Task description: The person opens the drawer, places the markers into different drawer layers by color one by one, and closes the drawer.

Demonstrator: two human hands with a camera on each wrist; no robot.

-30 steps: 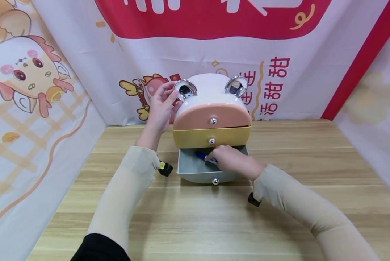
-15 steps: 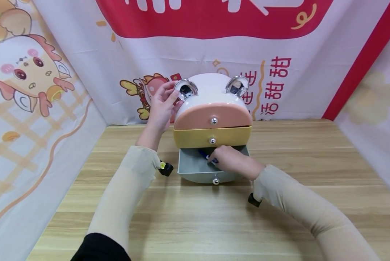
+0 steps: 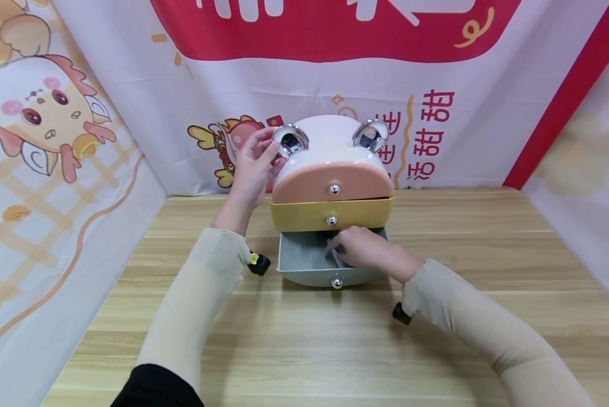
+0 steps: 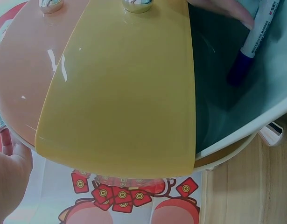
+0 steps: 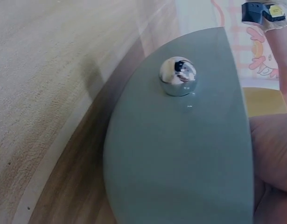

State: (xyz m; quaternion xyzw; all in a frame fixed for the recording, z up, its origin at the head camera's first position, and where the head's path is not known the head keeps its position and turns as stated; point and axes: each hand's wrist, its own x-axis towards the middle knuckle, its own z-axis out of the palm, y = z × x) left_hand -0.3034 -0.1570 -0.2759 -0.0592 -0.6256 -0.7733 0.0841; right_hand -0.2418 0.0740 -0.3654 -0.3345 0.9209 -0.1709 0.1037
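Note:
A frog-faced drawer organiser (image 3: 327,135) stands at the back of the table, its grey-green bottom drawer (image 3: 296,254) pulled out. My left hand (image 3: 252,164) rests against its upper left side, fingers lightly bent beside the silver eye (image 3: 290,141). My right hand (image 3: 362,249) reaches into the bottom drawer, with a fingertip against a whiteboard marker (image 4: 257,39). The marker has a white body and a dark blue cap, and lies inside the drawer. In the right wrist view the drawer front (image 5: 180,144) hides most of the right hand.
Above the pulled-out drawer are the yellow drawer (image 3: 294,216) and pink drawer (image 3: 304,183), each with a silver knob. A printed cloth (image 3: 223,85) hangs behind the organiser. The wooden table (image 3: 304,345) extends in front of it.
The marker has turned from slanting leftward to pointing its cap toward the back of the drawer. My right hand has shifted slightly to the right; my left hand stays in place.

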